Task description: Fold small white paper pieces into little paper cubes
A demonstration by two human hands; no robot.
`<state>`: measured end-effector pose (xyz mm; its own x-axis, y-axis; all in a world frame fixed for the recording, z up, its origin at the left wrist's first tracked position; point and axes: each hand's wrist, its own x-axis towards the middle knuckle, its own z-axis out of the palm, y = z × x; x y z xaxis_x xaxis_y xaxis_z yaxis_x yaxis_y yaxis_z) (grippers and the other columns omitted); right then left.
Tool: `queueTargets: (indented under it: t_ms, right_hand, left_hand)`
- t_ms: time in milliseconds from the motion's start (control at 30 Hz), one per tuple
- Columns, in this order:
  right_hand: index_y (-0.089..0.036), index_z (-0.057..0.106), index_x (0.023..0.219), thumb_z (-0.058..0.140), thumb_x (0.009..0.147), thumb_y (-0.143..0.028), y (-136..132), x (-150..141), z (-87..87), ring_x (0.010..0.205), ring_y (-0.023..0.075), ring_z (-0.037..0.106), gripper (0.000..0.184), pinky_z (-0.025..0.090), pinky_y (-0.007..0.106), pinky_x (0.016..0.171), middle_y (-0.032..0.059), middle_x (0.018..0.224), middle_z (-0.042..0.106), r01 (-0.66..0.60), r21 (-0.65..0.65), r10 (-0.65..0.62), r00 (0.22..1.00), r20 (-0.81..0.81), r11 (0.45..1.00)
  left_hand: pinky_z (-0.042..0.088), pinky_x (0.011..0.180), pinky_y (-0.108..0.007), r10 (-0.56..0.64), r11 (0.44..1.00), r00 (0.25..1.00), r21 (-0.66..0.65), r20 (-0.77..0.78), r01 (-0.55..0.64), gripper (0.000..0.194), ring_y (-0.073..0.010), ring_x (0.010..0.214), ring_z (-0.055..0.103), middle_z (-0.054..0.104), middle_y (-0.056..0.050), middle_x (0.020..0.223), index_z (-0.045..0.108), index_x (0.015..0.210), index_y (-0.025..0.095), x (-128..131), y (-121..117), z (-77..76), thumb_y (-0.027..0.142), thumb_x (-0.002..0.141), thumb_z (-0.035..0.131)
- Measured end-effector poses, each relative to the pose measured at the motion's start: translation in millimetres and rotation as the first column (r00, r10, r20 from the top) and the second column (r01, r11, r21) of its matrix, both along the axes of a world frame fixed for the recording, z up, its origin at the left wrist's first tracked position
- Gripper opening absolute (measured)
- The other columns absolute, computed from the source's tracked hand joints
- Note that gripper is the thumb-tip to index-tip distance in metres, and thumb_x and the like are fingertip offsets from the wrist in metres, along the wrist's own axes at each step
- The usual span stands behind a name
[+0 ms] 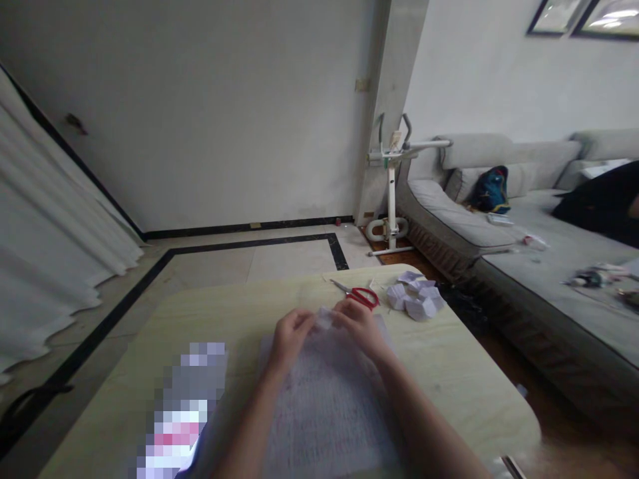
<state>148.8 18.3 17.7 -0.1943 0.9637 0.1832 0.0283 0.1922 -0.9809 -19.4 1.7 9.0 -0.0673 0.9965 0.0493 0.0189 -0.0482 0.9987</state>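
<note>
Between my two hands is a small piece of folded white paper [324,318]. My left hand [293,334] pinches its left side, and my right hand [360,324] pinches its right side. Under both hands and forearms lies a large sheet covered with lines of writing [334,406]. Just beyond my right hand rests a pair of scissors with red handles [364,297], blades pointing to the far left. Several folded paper pieces [417,296] sit grouped in a rough ring to the right of the scissors. Blur hides the fine folds of the held paper.
The light wooden table [479,399] has rounded corners. A pixelated bright screen [180,419] lies at its left. Past the right edge stands a grey sofa [529,226] with a backpack [493,189] and a person's dark-clothed part [606,203]. An exercise machine [392,193] stands behind.
</note>
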Motion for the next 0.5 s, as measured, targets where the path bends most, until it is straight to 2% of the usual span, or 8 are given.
queueTargets:
  t_ms: [233, 300, 400, 500]
  right_hand:
    - [-0.016, 0.058, 0.074, 0.062, 0.079, -0.034, 3.0, 3.7, -9.2, 0.065, 0.0132, 0.054, 0.019, 0.041, 0.024, 0.059, 0.0004, 0.069, 0.057, -0.038, 0.037, 0.036, 0.998, 0.049, 0.999]
    - [-0.016, 0.059, 0.074, 0.062, 0.079, -0.034, 2.3, 3.1, -9.6, 0.066, 0.0135, 0.054, 0.018, 0.042, 0.024, 0.06, 0.0007, 0.07, 0.058, -0.044, 0.052, 0.04, 0.997, 0.062, 0.998]
    - [-0.017, 0.06, 0.077, 0.062, 0.079, -0.033, 1.6, 1.3, -11.4, 0.068, 0.0143, 0.056, 0.016, 0.044, 0.025, 0.063, 0.0016, 0.073, 0.06, -0.054, 0.08, 0.048, 0.996, 0.071, 0.995]
    - [-0.017, 0.061, 0.08, 0.063, 0.079, -0.034, 1.5, -1.0, -13.5, 0.071, 0.0152, 0.058, 0.017, 0.045, 0.026, 0.065, 0.0026, 0.076, 0.062, -0.022, 0.096, 0.016, 0.998, 0.063, 0.995]
  left_hand:
    - [0.047, 0.057, -0.021, 0.0, 1.0, 1.0, 0.008, -0.022, 0.0, 0.02, -0.0135, 0.06, 0.062, 0.066, -0.002, 0.064, 0.063, 0.07, 0.013, -2.3, 0.5, -4.1, 0.032, 0.07, 0.068]
    - [0.048, 0.059, -0.022, -0.003, 1.0, 0.999, 0.006, 0.032, 0.003, 0.024, -0.0137, 0.062, 0.062, 0.068, -0.002, 0.068, 0.063, 0.079, 0.013, -1.4, 0.7, -4.4, 0.033, 0.067, 0.071]
    - [0.049, 0.061, -0.023, -0.001, 0.999, 0.995, -0.032, 0.1, 0.004, 0.041, -0.0144, 0.065, 0.064, 0.07, -0.003, 0.076, 0.061, 0.1, 0.013, 0.0, 0.9, -3.1, 0.034, 0.066, 0.072]
    - [0.051, 0.065, -0.024, 0.008, 0.999, 0.995, -0.05, 0.097, -0.003, 0.039, -0.0159, 0.071, 0.066, 0.072, -0.007, 0.086, 0.065, 0.099, 0.011, 1.2, 1.2, -1.9, 0.034, 0.068, 0.07]
